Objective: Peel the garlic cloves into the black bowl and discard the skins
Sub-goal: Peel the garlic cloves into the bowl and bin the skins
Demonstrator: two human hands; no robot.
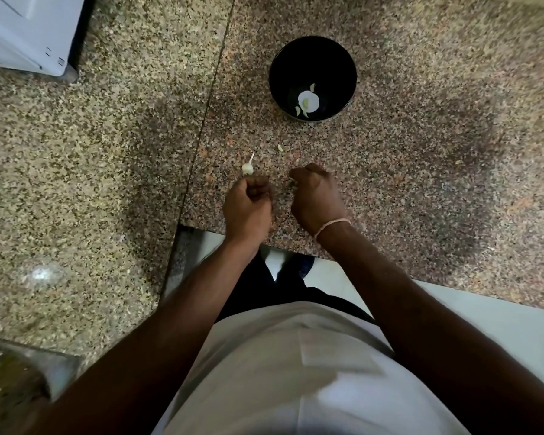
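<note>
- Garlic (pixel 247 168), a small pale piece with a thin stalk sticking up and away from the person, pokes out past the top of the left hand (pixel 248 206), whose fingers are curled into a fist around its lower part
- Right hand (pixel 315 197) sits just beside the left, a narrow gap of counter between them; its fingers are curled in tight, and whether they pinch a bit of skin or clove cannot be told from this view
- A thin pale band (pixel 329 225) circles the right wrist
- Both hands are low over the near part of the speckled granite counter (pixel 421 152), close to its front edge
- A small pale scrap (pixel 280 148) lies on the counter beyond the hands, between them and the bowl
- Black bowl (pixel 312 78) stands upright on the counter farther back, well apart from the hands and a little to the right of them
- Inside the bowl lies a whitish round piece (pixel 308 102) with a few smaller pale slivers around it; whether these are cloves or skins is unclear
- A seam line (pixel 208 108) runs through the counter to the left of the bowl and hands
- A white appliance (pixel 25 29) stands at the far left corner
- Near the bottom of the view are the person's white shirt (pixel 283 372) and both bare forearms
</note>
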